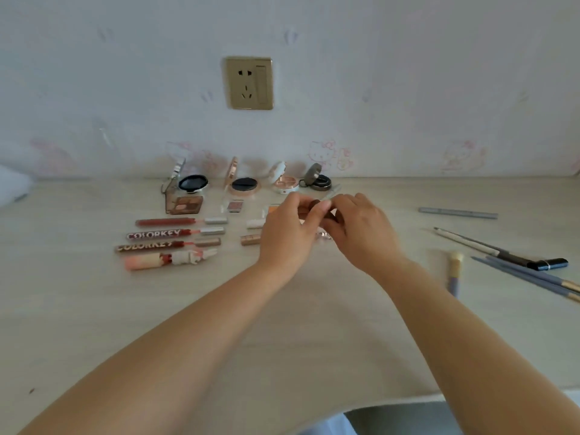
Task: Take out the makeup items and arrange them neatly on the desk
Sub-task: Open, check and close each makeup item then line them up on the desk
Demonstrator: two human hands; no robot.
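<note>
My left hand (290,230) and my right hand (361,229) meet above the middle of the desk (282,324), both pinching a small dark makeup item (314,204) between their fingertips. Several open compacts stand in a row by the wall, among them a black cushion compact (193,183) and a rose-gold compact (244,184). An eyeshadow palette (185,205) lies in front of them. Several lip gloss tubes (163,235) lie in parallel at the left. Small tubes (251,239) sit partly hidden behind my left hand.
Pencils and brushes (502,252) lie scattered at the right, with a grey pen (458,212) farther back and a short brush (454,271) nearer. A wall socket (249,83) sits above the compacts. White cloth (12,189) lies at the far left.
</note>
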